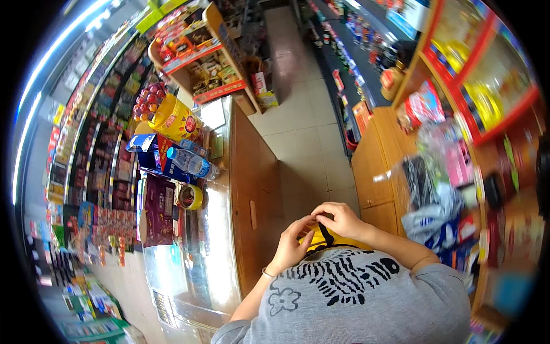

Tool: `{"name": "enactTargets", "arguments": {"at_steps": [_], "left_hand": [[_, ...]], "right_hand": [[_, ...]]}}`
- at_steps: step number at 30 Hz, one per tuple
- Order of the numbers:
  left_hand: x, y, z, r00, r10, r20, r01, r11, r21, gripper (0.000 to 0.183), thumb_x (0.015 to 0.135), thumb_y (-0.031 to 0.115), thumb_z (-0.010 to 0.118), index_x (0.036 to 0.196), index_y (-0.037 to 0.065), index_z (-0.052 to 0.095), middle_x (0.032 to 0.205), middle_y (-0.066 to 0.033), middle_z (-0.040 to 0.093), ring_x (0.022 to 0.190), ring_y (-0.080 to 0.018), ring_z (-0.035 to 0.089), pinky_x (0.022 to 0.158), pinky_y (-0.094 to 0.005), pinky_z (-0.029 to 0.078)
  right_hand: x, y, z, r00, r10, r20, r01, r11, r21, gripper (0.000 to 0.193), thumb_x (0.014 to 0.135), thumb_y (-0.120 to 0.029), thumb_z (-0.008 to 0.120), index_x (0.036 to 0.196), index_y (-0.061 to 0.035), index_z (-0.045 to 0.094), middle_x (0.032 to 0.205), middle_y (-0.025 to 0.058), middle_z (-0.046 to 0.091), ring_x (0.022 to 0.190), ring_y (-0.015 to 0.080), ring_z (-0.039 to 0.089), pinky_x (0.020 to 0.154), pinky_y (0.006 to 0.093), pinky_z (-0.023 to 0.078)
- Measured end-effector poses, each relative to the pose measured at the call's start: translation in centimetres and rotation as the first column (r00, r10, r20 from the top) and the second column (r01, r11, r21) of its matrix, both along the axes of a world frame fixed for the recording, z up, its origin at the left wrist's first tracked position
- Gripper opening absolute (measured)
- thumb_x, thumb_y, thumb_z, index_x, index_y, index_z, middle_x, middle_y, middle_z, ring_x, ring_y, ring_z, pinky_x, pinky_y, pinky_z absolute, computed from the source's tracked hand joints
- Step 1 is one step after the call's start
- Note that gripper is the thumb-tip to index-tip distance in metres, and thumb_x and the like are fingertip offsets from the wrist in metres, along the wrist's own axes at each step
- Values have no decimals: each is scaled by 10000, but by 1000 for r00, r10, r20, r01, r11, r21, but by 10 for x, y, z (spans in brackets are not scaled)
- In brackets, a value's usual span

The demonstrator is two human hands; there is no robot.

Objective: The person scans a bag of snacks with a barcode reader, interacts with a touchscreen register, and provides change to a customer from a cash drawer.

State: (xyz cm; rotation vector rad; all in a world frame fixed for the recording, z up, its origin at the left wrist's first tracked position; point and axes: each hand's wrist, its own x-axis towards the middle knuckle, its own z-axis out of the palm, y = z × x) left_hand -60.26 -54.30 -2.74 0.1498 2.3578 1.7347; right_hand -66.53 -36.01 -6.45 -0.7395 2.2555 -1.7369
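My left hand [292,243] and my right hand [340,219] come together in front of my waist, their fingertips meeting. Below them is a bright yellow cloth-like thing [347,243] with black edging, partly hidden by my grey shirt. A thin black strap [324,233] runs up from it to the curled fingers of my right hand, which are closed around its upper end. The fingers of my left hand are bent inward beside the strap; whatever lies between their tips is hidden.
A glass-topped counter [215,252] on the left carries a water bottle [192,163], a yellow tape roll [190,196], a purple box [158,211] and a yellow tub of lollipops [174,119]. Wooden cabinets [375,157] and plastic bags [427,189] stand right of the tiled aisle [303,132].
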Motion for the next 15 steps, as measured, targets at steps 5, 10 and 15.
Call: {"name": "enactTargets", "arguments": {"at_steps": [5,10,15], "left_hand": [[-110,-7,-21,994,97,40,-102,983,155,400,875,-32,522,1270,0,471,1107,-100,608,1054,-165,584,917,-295,461],[-255,-29,-32,999,32,36,-42,940,338,371,900,-2,511,1267,17,459,1070,-68,591,1004,-130,570,913,-274,453],[-411,-55,-26,996,-46,-75,67,949,307,362,904,34,533,1261,28,469,1056,-95,622,943,-133,597,836,-270,485]], "right_hand": [[-131,-20,-3,990,76,117,-71,996,-44,111,834,-42,596,930,-2,634,862,109,647,786,192,632,712,295,494],[-270,-40,-21,982,56,178,-33,991,-128,113,838,-20,587,937,2,638,875,66,659,812,132,617,742,270,489],[-406,-54,-9,990,-28,136,38,997,-70,114,858,-36,588,955,1,634,895,68,663,866,132,618,786,263,481]]}}
